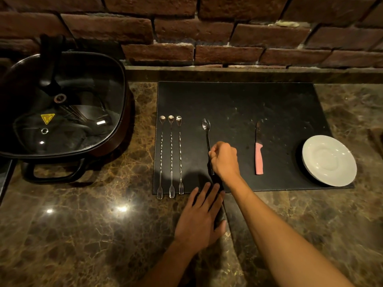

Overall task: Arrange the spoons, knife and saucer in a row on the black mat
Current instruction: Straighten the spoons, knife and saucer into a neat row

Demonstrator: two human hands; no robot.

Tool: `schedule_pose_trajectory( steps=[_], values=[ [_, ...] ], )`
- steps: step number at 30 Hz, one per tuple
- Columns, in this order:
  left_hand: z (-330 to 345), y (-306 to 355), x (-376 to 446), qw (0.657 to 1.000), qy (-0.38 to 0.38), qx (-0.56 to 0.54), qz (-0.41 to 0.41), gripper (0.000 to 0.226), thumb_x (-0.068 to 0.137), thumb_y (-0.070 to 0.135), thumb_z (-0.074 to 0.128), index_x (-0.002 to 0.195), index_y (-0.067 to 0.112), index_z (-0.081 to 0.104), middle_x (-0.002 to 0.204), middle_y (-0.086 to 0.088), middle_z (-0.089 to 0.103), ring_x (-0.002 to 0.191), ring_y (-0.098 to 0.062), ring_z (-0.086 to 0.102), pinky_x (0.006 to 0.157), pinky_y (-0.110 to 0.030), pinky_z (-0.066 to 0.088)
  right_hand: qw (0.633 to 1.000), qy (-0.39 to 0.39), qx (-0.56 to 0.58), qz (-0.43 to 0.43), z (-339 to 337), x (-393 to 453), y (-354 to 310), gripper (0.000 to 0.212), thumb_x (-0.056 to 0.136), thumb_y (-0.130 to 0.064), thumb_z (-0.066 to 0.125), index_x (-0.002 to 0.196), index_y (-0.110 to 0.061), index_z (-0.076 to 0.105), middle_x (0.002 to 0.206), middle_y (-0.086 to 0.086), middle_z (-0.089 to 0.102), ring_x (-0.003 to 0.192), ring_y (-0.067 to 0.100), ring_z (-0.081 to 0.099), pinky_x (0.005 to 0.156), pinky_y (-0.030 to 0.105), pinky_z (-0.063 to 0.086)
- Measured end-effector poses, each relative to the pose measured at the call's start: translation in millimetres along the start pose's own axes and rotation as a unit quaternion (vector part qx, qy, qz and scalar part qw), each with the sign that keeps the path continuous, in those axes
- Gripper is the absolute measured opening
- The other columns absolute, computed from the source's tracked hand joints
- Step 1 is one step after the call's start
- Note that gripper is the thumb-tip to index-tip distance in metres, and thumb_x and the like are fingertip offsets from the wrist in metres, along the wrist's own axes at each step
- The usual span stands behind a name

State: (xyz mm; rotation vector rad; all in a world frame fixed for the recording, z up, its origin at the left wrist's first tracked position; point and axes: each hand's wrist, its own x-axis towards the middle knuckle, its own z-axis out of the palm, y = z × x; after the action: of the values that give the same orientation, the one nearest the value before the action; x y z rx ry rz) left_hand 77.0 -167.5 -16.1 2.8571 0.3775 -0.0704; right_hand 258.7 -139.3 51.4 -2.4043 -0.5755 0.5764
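A black mat (269, 100) lies on the marble counter. Three long twisted-stem spoons with fork ends (171, 154) lie side by side along its left part, bowls pointing away from me. To their right a fourth, plain-handled spoon (206, 126) lies on the mat; my right hand (224, 159) is closed around its handle. A knife with a pink handle (258, 156) lies further right, blade pointing away. A white saucer (329, 160) sits at the mat's right front corner. My left hand (201, 218) rests flat on the counter, fingertips touching the mat's front edge.
A black electric pot with a glass lid (62, 104) stands at the left, its handle (53, 172) jutting toward me. A brick wall (207, 34) runs behind the counter. Brown marble counter (83, 235) extends in front of the mat.
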Motion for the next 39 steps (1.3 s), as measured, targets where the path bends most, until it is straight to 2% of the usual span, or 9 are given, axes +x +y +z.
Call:
schedule_pose_trajectory(
  steps=[4, 11, 16, 21, 25, 28, 34, 39],
  values=[
    [0, 1, 0, 1.000, -0.004, -0.006, -0.005, 0.073, 0.096, 0.058, 0.044, 0.157, 0.018, 0.040, 0.168, -0.007, 0.031, 0.157, -0.029, 0.023, 0.123, -0.054, 0.028, 1.000, 0.009, -0.026, -0.011, 4, -1, -1, 0.006, 0.090, -0.013, 0.058, 0.088, -0.008, 0.059, 0.093, 0.015, 0.064, 0.084, 0.034, 0.063, 0.069, 0.040, 0.052],
    [-3, 2, -1, 1.000, 0.001, -0.009, -0.004, 0.075, 0.094, 0.058, 0.047, 0.157, 0.018, 0.040, 0.167, -0.006, 0.034, 0.156, -0.028, 0.025, 0.122, -0.054, 0.031, 0.997, 0.011, -0.070, -0.037, 7, -2, -3, 0.010, 0.091, -0.015, 0.061, 0.096, -0.007, 0.059, 0.101, 0.016, 0.063, 0.091, 0.034, 0.062, 0.067, 0.033, 0.043],
    [-4, 1, -2, 1.000, 0.001, -0.007, -0.004, 0.073, 0.095, 0.057, 0.046, 0.157, 0.018, 0.042, 0.166, -0.006, 0.035, 0.156, -0.028, 0.026, 0.122, -0.054, 0.032, 0.997, 0.003, -0.070, -0.041, 8, -3, -3, 0.010, 0.092, -0.016, 0.060, 0.097, -0.008, 0.059, 0.100, 0.013, 0.063, 0.090, 0.031, 0.062, 0.069, 0.035, 0.047],
    [-10, 2, 0, 1.000, 0.007, 0.000, -0.002, 0.074, 0.093, 0.057, 0.048, 0.155, 0.018, 0.046, 0.163, -0.007, 0.041, 0.154, -0.029, 0.032, 0.120, -0.055, 0.035, 0.997, 0.006, -0.068, -0.048, 8, -3, -2, 0.008, 0.093, -0.015, 0.058, 0.095, -0.008, 0.058, 0.100, 0.014, 0.062, 0.088, 0.032, 0.061, 0.067, 0.034, 0.045],
    [-9, 3, -1, 1.000, 0.010, -0.007, -0.004, 0.074, 0.093, 0.057, 0.049, 0.155, 0.017, 0.044, 0.164, -0.007, 0.040, 0.154, -0.029, 0.031, 0.122, -0.054, 0.033, 0.996, 0.005, -0.068, -0.049, 9, -4, -3, 0.009, 0.093, -0.016, 0.057, 0.097, -0.008, 0.058, 0.101, 0.014, 0.062, 0.089, 0.031, 0.061, 0.070, 0.039, 0.051],
    [-7, 2, 0, 1.000, 0.011, -0.009, -0.006, 0.074, 0.094, 0.057, 0.048, 0.156, 0.017, 0.042, 0.164, -0.007, 0.038, 0.155, -0.029, 0.029, 0.122, -0.054, 0.031, 0.996, 0.010, -0.069, -0.047, 10, -4, -2, 0.008, 0.093, -0.015, 0.058, 0.097, -0.008, 0.058, 0.101, 0.013, 0.062, 0.089, 0.031, 0.061, 0.067, 0.035, 0.047],
    [-1, 1, -1, 1.000, 0.011, -0.016, -0.003, 0.075, 0.096, 0.058, 0.044, 0.159, 0.018, 0.036, 0.167, -0.008, 0.033, 0.156, -0.029, 0.024, 0.126, -0.053, 0.023, 0.998, -0.002, -0.046, -0.036, 8, -2, 1, 0.015, 0.094, -0.023, 0.057, 0.096, -0.008, 0.060, 0.099, 0.013, 0.063, 0.090, 0.031, 0.061, 0.072, 0.036, 0.048],
    [2, 1, 0, 1.000, 0.016, -0.010, -0.001, 0.074, 0.095, 0.058, 0.047, 0.156, 0.016, 0.039, 0.167, -0.011, 0.031, 0.156, -0.030, 0.025, 0.124, -0.052, 0.015, 0.995, 0.081, -0.028, -0.051, -11, 0, 14, 0.010, 0.093, -0.014, 0.053, 0.091, -0.008, 0.061, 0.092, 0.014, 0.064, 0.082, 0.026, 0.058, 0.068, 0.030, 0.037]
  ],
)
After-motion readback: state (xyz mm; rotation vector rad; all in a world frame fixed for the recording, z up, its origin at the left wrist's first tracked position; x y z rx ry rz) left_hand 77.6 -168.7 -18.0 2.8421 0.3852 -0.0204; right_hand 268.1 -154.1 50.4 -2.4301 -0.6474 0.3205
